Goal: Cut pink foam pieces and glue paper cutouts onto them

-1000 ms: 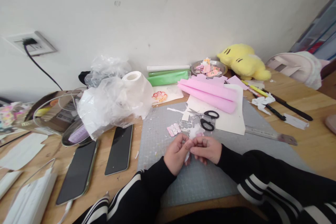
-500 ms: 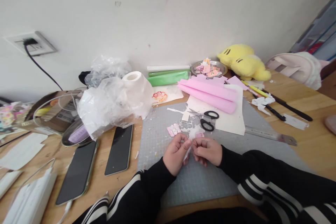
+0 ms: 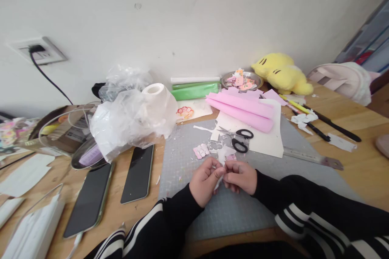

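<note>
My left hand (image 3: 206, 180) and my right hand (image 3: 241, 177) meet over the grey cutting mat (image 3: 237, 214), fingertips together. Both pinch a small, thin piece of white paper (image 3: 224, 152), part of which sticks out beyond the fingers while the rest is mostly hidden. Just past the hands lies a pink patterned scrap (image 3: 201, 151), with a second pink scrap (image 3: 231, 157) close to my right fingers. Cut-out paper remnants (image 3: 215, 145) are scattered there. Black-handled scissors (image 3: 241, 139) rest beyond my right hand, blades slightly apart and pointing left.
Pink paper (image 3: 243, 109) lies on a white sheet (image 3: 270, 141); a metal ruler (image 3: 313, 157) is to the right. Behind are a metal dish (image 3: 258, 81) of cut-outs and a yellow plush toy (image 3: 282, 73). Two phones (image 3: 138, 174) and a plastic-wrapped roll (image 3: 158, 109) occupy the left.
The fingertips of both hands have drawn closer together around the white paper, and my right hand has shifted slightly left. The scissors and scraps stay in place.
</note>
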`<action>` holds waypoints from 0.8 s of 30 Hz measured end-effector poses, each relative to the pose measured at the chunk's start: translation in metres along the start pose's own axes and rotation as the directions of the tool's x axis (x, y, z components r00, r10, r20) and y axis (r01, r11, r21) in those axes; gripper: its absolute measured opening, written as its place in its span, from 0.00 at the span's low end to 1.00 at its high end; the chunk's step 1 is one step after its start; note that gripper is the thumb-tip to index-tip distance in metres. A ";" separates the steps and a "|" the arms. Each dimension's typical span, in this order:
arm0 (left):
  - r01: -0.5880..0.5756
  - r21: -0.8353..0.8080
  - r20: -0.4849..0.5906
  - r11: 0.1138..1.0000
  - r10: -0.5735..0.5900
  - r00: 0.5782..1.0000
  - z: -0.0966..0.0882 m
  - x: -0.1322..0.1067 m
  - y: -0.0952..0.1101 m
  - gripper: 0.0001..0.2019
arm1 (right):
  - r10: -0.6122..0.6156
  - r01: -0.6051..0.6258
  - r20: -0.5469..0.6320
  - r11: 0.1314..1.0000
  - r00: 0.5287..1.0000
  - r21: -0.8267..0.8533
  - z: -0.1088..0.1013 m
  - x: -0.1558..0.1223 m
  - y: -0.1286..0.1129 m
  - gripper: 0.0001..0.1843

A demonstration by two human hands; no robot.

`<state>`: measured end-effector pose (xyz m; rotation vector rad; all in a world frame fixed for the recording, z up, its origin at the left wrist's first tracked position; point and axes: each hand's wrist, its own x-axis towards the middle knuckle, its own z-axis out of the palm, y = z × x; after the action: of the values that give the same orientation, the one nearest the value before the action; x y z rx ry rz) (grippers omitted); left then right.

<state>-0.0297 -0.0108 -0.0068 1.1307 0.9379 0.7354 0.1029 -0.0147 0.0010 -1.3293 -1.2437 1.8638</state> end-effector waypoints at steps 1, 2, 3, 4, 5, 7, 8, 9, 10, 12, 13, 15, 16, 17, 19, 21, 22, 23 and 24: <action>0.003 0.000 -0.002 1.000 -0.003 1.000 0.000 0.000 0.001 0.15 | 0.002 -0.002 0.006 1.000 1.000 0.000 0.000 0.000 0.000 0.01; 0.004 0.000 -0.004 1.000 -0.004 1.000 0.001 -0.001 0.001 0.15 | 0.002 -0.002 0.012 1.000 1.000 0.000 -0.001 0.000 0.000 0.01; 0.006 0.001 -0.007 1.000 -0.006 1.000 0.001 -0.001 0.001 0.15 | 0.000 0.000 0.018 1.000 1.000 0.001 -0.001 0.000 0.000 0.01; 0.006 0.005 -0.011 1.000 -0.006 1.000 0.001 -0.002 0.001 0.15 | -0.003 0.003 0.022 1.000 1.000 0.003 -0.001 0.000 0.001 0.01; 0.004 0.012 -0.016 1.000 -0.004 1.000 0.002 -0.002 0.001 0.15 | -0.005 0.005 0.025 1.000 1.000 0.004 -0.001 0.000 0.001 0.01; -0.002 0.022 -0.024 1.000 0.002 1.000 0.002 -0.002 0.001 0.15 | -0.004 0.004 0.026 1.000 1.000 0.004 -0.001 0.000 0.000 0.01; -0.004 0.023 -0.030 1.000 0.005 1.000 0.002 -0.002 0.001 0.15 | -0.005 0.005 0.026 1.000 1.000 0.004 -0.001 0.000 0.000 0.01; -0.007 0.021 -0.042 1.000 0.008 0.999 0.001 -0.002 0.001 0.16 | -0.002 0.002 0.023 1.000 1.000 0.006 -0.001 0.001 0.000 0.02; -0.012 0.016 -0.064 1.000 0.013 0.998 0.000 -0.001 0.001 0.16 | 0.005 -0.005 0.016 1.000 1.000 0.008 0.000 0.001 -0.001 0.01; -0.028 0.004 -0.133 1.000 0.028 0.991 -0.002 0.001 0.002 0.16 | 0.029 -0.028 -0.006 0.999 1.000 0.017 0.000 0.002 -0.001 0.01; -0.038 -0.003 -0.171 0.999 0.037 0.985 -0.003 0.003 0.002 0.16 | 0.039 -0.039 -0.018 0.999 0.999 0.021 0.001 0.002 -0.001 0.01; -0.049 -0.020 -0.213 0.999 0.043 0.976 -0.005 0.005 0.002 0.17 | 0.047 -0.046 -0.030 0.998 0.998 0.035 0.001 0.003 -0.001 0.02; -0.048 -0.030 -0.210 0.998 0.040 0.977 -0.006 0.006 0.002 0.17 | 0.039 -0.038 -0.027 0.998 0.999 0.044 0.001 0.003 0.000 0.02; -0.045 -0.041 -0.193 0.998 0.037 0.980 -0.006 0.006 0.002 0.17 | 0.028 -0.027 -0.021 0.998 0.999 0.052 0.001 0.004 0.001 0.02; -0.040 -0.053 -0.129 0.998 0.032 0.991 -0.004 0.006 0.001 0.17 | 0.010 -0.009 -0.013 0.998 1.000 0.061 0.001 0.004 0.002 0.04; -0.035 -0.045 -0.061 0.998 0.032 0.998 -0.003 0.004 0.000 0.17 | -0.003 0.004 -0.012 0.998 1.000 0.060 0.000 0.005 0.003 0.06; -0.033 -0.034 -0.036 0.999 0.031 0.999 -0.002 0.003 0.000 0.17 | -0.005 0.006 -0.014 0.998 1.000 0.058 0.000 0.005 0.004 0.06; -0.033 -0.018 -0.016 0.999 0.033 0.999 -0.001 0.002 0.000 0.16 | -0.007 0.008 -0.016 0.998 1.000 0.056 0.000 0.005 0.004 0.06; -0.035 -0.001 -0.003 0.999 0.035 0.999 -0.001 0.002 0.000 0.16 | -0.007 0.008 -0.019 0.998 1.000 0.055 0.000 0.005 0.003 0.05</action>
<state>-0.0297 -0.0087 -0.0074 1.1477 0.9228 0.7658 0.1012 -0.0123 -0.0039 -1.3086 -1.1780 1.8626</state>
